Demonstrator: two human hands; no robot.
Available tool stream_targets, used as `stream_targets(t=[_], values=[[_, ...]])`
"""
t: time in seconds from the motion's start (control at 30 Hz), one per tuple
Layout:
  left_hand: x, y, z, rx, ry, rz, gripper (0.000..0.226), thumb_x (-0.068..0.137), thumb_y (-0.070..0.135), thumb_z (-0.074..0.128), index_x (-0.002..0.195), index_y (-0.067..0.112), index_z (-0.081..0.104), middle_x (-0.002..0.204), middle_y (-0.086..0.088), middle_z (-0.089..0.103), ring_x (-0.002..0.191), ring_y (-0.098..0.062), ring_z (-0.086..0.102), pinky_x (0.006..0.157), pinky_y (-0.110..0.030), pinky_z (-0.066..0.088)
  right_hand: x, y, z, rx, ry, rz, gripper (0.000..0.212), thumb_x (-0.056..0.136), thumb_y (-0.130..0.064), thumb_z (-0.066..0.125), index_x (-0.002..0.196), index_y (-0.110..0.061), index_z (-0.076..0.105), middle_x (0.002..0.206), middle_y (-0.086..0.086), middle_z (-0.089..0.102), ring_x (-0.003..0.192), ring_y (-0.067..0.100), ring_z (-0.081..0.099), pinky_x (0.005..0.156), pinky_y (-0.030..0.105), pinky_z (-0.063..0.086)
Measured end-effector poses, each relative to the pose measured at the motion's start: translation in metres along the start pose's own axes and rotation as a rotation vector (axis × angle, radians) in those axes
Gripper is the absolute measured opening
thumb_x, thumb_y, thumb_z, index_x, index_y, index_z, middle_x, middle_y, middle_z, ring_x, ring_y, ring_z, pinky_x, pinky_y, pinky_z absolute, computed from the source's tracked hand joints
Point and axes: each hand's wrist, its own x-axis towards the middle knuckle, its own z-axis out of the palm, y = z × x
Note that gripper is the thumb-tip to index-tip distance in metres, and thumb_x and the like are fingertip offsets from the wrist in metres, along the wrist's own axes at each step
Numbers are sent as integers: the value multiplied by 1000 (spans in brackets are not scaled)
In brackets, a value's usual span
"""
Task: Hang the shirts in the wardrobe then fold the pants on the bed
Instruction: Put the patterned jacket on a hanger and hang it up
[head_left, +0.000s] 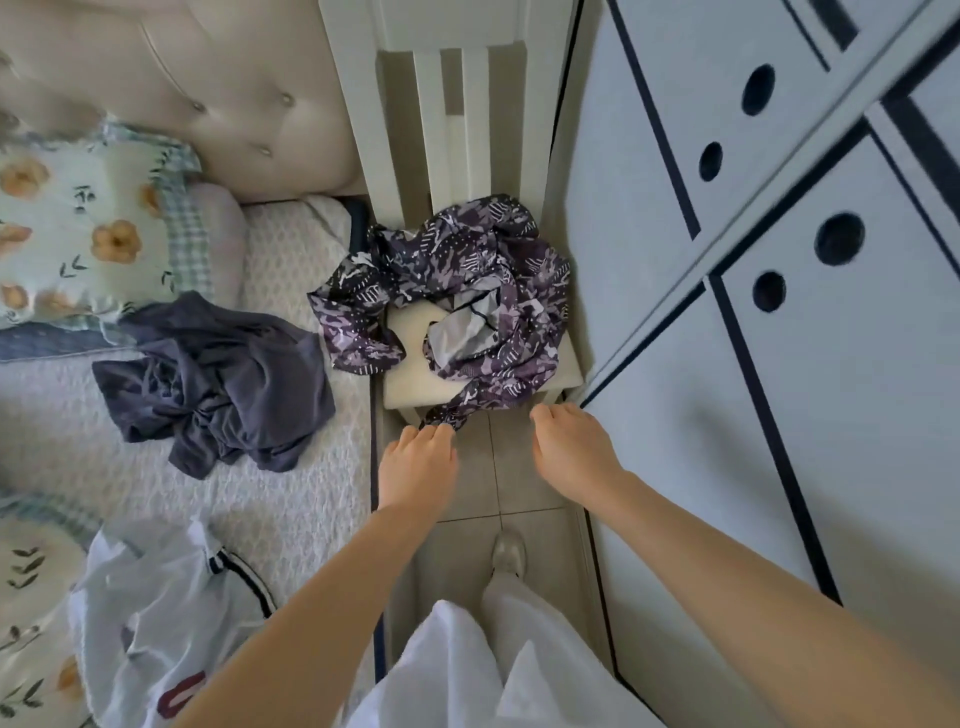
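Purple print shirt (467, 291) lay crumpled on chair seat (410, 384), btwn bed (291, 493) and wardrobe (779, 415).
Prob. thin, light, slippery, floppy; best taken at collar/shoulders. L hand (418, 460) fingertips at hanging hem, grip unclear; R hand (571, 447) loosely open, empty.

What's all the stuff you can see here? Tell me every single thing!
Crumpled patterned garment: one, purple, on chair seat.
Slatted chair: one, cream, between bed and wardrobe.
Crumpled plain garment: one, dark grey, on bed.
Striped garment: one, white, bed's near edge.
Floral pillows: two, pale green, on bed.
Quilted bed: one, white, left.
Wardrobe with round holes: one, white, right.
Left hand: one, bare, by purple garment's edge.
Right hand: one, bare, above floor tiles.
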Motion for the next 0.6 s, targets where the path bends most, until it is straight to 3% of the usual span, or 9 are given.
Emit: stream_targets(t=[0.1,0.17,0.3,0.43,0.6], values=[[48,-6,0,24,-33,-17,16,92,13,56,102,9,67,95,-6,70,99,-31,61,78,-42,49,53,15,-7,-13,-49,2,17,91,-8,44,105,-5,54,98,12,62,96,32,55,71,36,38],[78,-12,-1,39,-55,-10,16,90,12,58,102,8,68,98,-7,71,101,-32,61,79,-43,50,88,22,-10,-28,-81,14,18,93,-11,44,108,-7,51,105,11,60,100,29,53,75,36,39],[141,-28,4,61,-144,23,31,92,11,55,122,7,62,118,-9,66,117,-30,55,95,-42,45,154,38,-7,-52,-139,30,32,93,-15,48,123,-5,48,117,11,57,110,30,51,88,38,45],[195,-51,16,123,-275,74,44,96,15,48,139,12,46,138,-6,54,132,-25,42,109,-36,33,208,50,6,-77,-236,64,29,94,-18,48,120,-5,48,118,12,55,112,29,49,87,37,44],[250,-68,36,204,-483,84,46,98,21,47,143,13,38,144,-5,46,137,-23,34,112,-36,30,261,70,34,-61,-336,93,42,94,-19,50,135,-14,42,126,11,50,118,31,45,88,39,46]])
